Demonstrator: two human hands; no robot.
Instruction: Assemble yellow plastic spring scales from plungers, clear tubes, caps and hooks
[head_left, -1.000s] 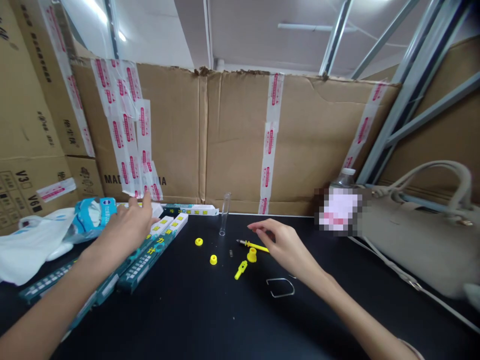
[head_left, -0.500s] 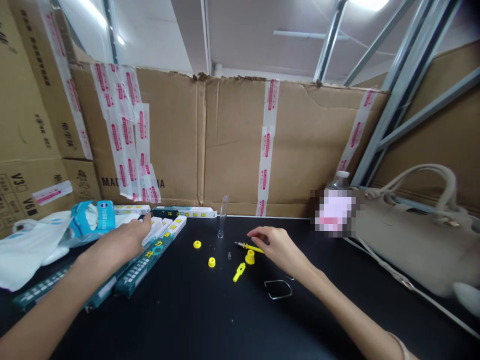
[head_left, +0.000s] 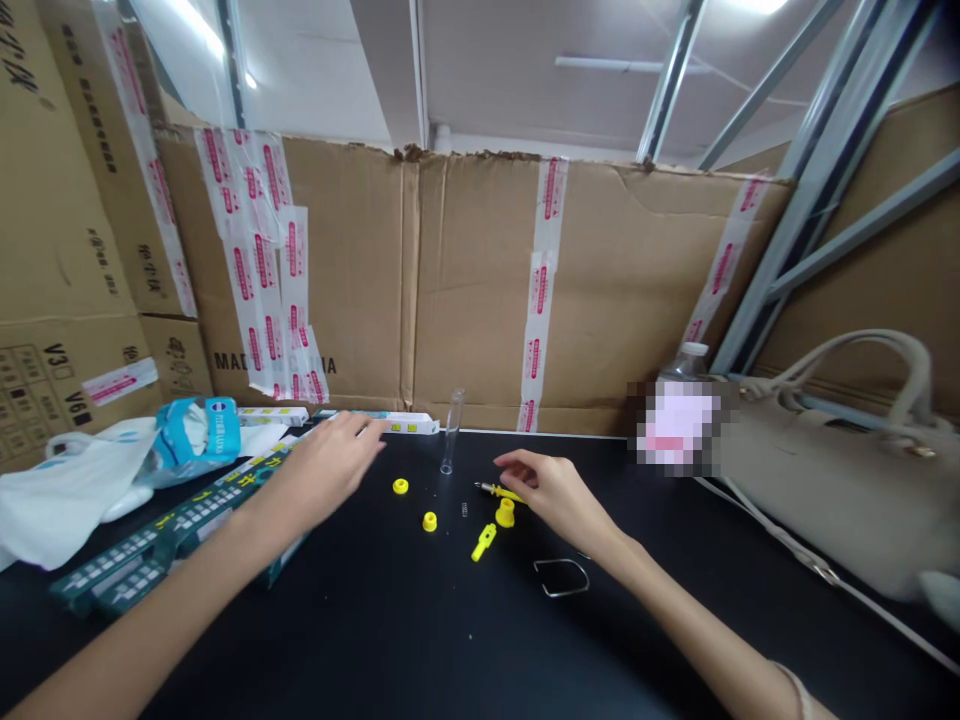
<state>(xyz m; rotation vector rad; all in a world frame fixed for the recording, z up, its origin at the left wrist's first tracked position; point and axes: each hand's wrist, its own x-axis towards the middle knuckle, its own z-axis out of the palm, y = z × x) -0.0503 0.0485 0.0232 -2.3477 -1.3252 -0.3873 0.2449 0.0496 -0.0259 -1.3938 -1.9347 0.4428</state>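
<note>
My left hand (head_left: 330, 462), fingers stretched forward and apart, is over the green and white printed boxes (head_left: 217, 500), hiding part of them. My right hand (head_left: 559, 495) rests on the black tabletop, fingers loosely curved with a gap at the thumb. Beneath its fingers lies a thin yellow rod with a metal tip (head_left: 491, 489), its other end hidden. Around it are a yellow flanged cap (head_left: 505, 513), a flat yellow piece (head_left: 484, 542), a small spring (head_left: 464, 509), and a bent metal wire loop (head_left: 562, 577). A clear tube (head_left: 452, 432) stands upright between my hands, near two yellow rings (head_left: 400, 486).
Cardboard walls (head_left: 472, 290) close off the back and left. At left sit a blue tissue pack (head_left: 196, 430) and a white plastic bag (head_left: 82, 490). A beige handbag (head_left: 810, 490) and a bottle with a blurred label (head_left: 679, 420) stand at right.
My left hand has moved right across the boxes, and its fingers point further right. My right hand stays in place by the yellow rod. The view has shifted slightly.
</note>
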